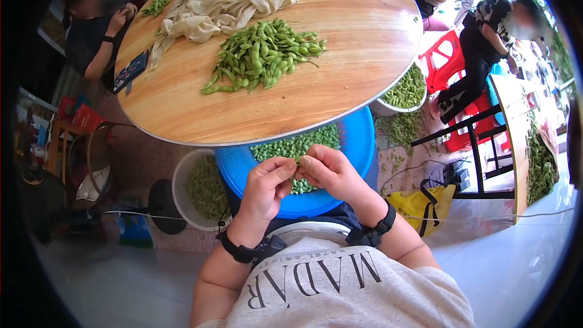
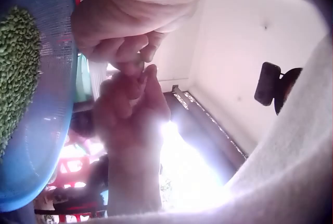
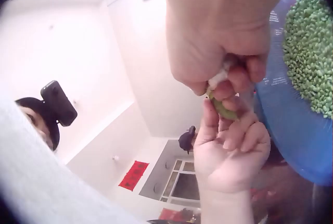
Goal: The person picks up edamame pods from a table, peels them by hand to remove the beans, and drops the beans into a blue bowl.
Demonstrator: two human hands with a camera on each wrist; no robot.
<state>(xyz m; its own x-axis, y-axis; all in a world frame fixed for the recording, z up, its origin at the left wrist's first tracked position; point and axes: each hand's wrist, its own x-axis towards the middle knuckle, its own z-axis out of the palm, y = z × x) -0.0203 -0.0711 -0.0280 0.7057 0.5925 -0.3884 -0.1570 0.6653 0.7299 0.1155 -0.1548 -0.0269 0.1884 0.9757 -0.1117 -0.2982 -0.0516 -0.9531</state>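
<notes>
My left hand [image 1: 267, 187] and right hand [image 1: 333, 173] meet fingertip to fingertip over a blue basket [image 1: 359, 146]. Between them they pinch a green soybean pod [image 3: 225, 109], which shows clearly in the right wrist view. In that view the left hand [image 3: 234, 148] is below the pod and the right hand [image 3: 221, 36] above it. Shelled green beans [image 1: 297, 146] cover the basket's bottom. In the left wrist view the fingers mostly hide the pod.
On the round wooden table [image 1: 340, 79] lie a heap of pods [image 1: 261, 54] and a crumpled cloth [image 1: 237, 0]. A white bucket [image 1: 182, 188] of pods stands left, another tub [image 1: 401, 94] right. A yellow bag [image 1: 419, 206] sits on the floor. Other people are around the table.
</notes>
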